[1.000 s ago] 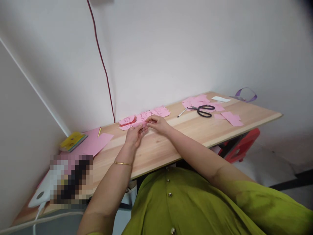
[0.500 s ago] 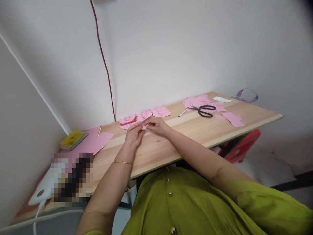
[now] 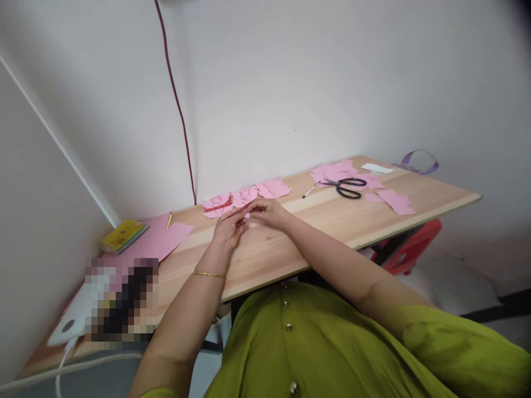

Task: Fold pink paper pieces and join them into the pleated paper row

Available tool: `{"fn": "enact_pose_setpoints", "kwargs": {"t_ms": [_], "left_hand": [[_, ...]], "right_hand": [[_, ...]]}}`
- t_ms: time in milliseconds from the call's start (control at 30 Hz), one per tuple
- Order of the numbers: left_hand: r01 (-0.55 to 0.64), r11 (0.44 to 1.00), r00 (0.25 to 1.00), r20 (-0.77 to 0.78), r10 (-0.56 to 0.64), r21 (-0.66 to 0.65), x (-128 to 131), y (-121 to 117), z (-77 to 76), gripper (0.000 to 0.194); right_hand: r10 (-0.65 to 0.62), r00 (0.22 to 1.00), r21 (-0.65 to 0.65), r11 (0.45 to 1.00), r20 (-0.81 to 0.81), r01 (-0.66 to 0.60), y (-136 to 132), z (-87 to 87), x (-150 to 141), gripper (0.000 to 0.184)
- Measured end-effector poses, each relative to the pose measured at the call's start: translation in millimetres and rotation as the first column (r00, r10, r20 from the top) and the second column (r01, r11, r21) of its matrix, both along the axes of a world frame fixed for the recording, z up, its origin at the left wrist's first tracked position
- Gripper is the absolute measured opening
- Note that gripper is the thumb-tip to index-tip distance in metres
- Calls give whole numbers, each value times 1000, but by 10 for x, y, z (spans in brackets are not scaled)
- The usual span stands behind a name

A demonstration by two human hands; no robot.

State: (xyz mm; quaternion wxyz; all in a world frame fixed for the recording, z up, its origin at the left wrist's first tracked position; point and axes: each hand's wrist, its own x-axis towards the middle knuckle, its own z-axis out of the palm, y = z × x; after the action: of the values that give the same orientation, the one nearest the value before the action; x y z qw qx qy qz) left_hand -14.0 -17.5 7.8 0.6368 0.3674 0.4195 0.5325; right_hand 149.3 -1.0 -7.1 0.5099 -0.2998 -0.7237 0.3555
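A folded-looking piece of pink paper (image 3: 242, 209) is held between my two hands, just above the wooden table (image 3: 265, 249). My left hand (image 3: 229, 229) grips its left side, with the fingers curled beneath it. At the right end, my right hand (image 3: 267, 212) pinches the paper between thumb and fingertips. Right behind the hands lies a row of pink cut-paper pieces with jagged edges (image 3: 272, 188); the leftmost piece (image 3: 216, 204) carries a red strip. My fingers partly cover the held paper.
Black-handled scissors (image 3: 348, 187) and a pen (image 3: 311, 189) lie by pink paper scraps (image 3: 396, 202) on the right. At left are pink sheets (image 3: 174, 240), a yellow packet (image 3: 124, 235) and a white corded device (image 3: 68, 323). A wall borders the table's back.
Both hands stay nearly in place on the pink paper. The fingers of my right hand have shifted slightly along its edge, and the paper looks tilted a little flatter.
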Motion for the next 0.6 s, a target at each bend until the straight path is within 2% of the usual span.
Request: {"fn": "enact_pose_setpoints", "kwargs": {"t_ms": [167,600], "left_hand": [[-36,999,999,-21,36,14,14,13,-12,18],[-5,999,1000,11,5,39,35,-28,5,31]], "right_hand": [[32,999,-40,999,10,-31,-1,5,-6,21],[102,994,-82,991,-40,-105,-9,18,17,25]]}}
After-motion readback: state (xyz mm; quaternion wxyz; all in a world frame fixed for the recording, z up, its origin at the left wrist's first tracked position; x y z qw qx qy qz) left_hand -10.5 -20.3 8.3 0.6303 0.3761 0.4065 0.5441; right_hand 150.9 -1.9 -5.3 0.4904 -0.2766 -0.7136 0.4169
